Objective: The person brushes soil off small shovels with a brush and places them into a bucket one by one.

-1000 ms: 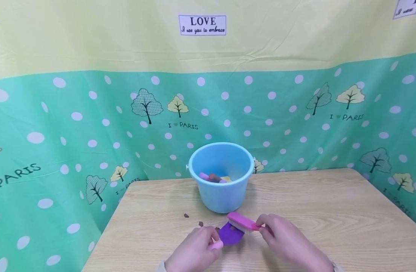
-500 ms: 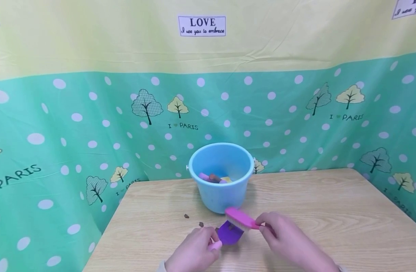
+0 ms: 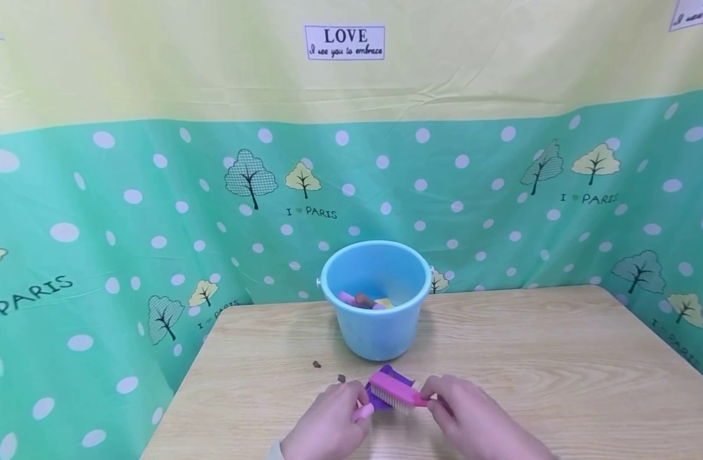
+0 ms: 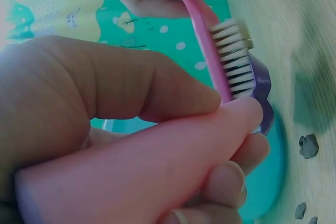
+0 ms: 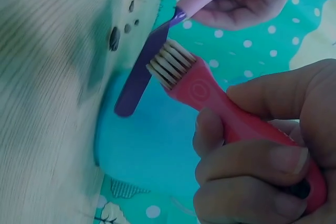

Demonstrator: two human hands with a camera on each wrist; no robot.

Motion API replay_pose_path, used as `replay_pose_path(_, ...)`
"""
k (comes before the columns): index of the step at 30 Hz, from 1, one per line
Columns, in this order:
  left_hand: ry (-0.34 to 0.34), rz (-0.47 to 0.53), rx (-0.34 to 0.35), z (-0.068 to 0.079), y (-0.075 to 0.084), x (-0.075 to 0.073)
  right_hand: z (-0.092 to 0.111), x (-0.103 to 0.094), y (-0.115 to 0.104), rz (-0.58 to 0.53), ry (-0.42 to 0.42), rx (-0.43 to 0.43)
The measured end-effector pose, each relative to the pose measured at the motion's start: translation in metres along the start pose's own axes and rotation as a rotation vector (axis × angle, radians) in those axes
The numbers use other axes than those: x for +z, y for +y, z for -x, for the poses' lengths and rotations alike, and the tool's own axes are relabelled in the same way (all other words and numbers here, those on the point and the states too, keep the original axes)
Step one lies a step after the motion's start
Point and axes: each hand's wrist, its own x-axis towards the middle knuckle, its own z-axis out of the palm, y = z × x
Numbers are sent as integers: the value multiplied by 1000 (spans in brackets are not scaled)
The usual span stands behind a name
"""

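Note:
My left hand (image 3: 331, 418) grips the pale pink handle (image 4: 157, 156) of a small toy shovel with a purple blade (image 5: 139, 80). In my right hand (image 3: 472, 415) is a bright pink brush (image 3: 393, 387) with pale bristles, its handle held between thumb and curled fingers. The brush head lies across the blade and covers much of it in the head view; its bristles (image 5: 170, 64) point at the blade in the right wrist view. Small dark brown crumbs (image 3: 317, 364) lie on the table, left of the blade.
A light blue bucket (image 3: 380, 335) stands just behind the shovel, with pinkish, brown and yellow items inside. The wooden table (image 3: 535, 345) backs onto a green and yellow patterned curtain (image 3: 454, 172).
The brush has come down toward me from the blade's far side and now crosses the middle of the blade. My left hand keeps its hold on the shovel, almost in place.

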Motion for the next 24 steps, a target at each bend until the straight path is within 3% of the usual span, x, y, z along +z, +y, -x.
replay_pose_path(8,30,-17,23,2,0,1,-3,-3,11,120,117,-33)
replay_pose_path(14,34,-30,56,4,0,0,-3,-7,17,183,172,-13)
replay_pose_path(24,30,15,36,3,1,0,3,-21,17,167,282,12)
